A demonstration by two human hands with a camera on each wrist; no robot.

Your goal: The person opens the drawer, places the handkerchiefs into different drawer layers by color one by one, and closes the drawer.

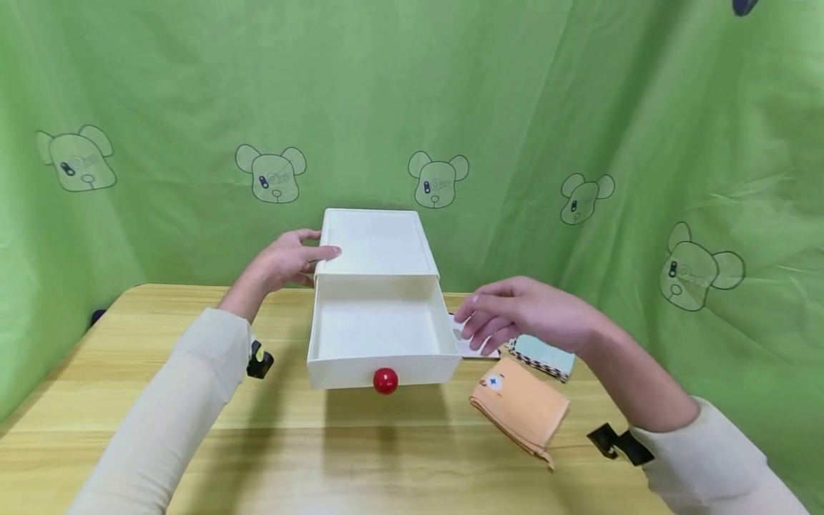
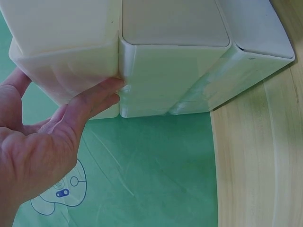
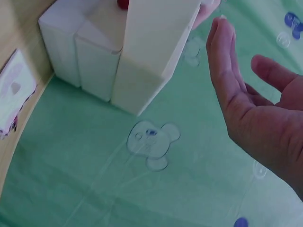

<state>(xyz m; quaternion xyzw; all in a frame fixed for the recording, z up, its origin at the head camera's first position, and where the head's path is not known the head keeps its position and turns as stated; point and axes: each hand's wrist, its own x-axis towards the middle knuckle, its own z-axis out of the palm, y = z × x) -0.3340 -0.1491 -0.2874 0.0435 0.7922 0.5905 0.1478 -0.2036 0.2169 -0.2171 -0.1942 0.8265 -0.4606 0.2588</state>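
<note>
White drawer unit (image 1: 376, 239) touched by the left hand (image 1: 290, 259), top drawer (image 1: 380, 322) pulled out.
The unit is set at the back of the wooden table (image 1: 290, 458); its side is met by extended fingers, its top by the thumb. Nothing is held by the right hand (image 1: 531, 311), its fingers loosely bent beside the drawer.

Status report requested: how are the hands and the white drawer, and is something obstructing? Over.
Left hand touching left side of drawer unit; right hand free. Top drawer open. Orange cloth right of it, not blocking.
</note>
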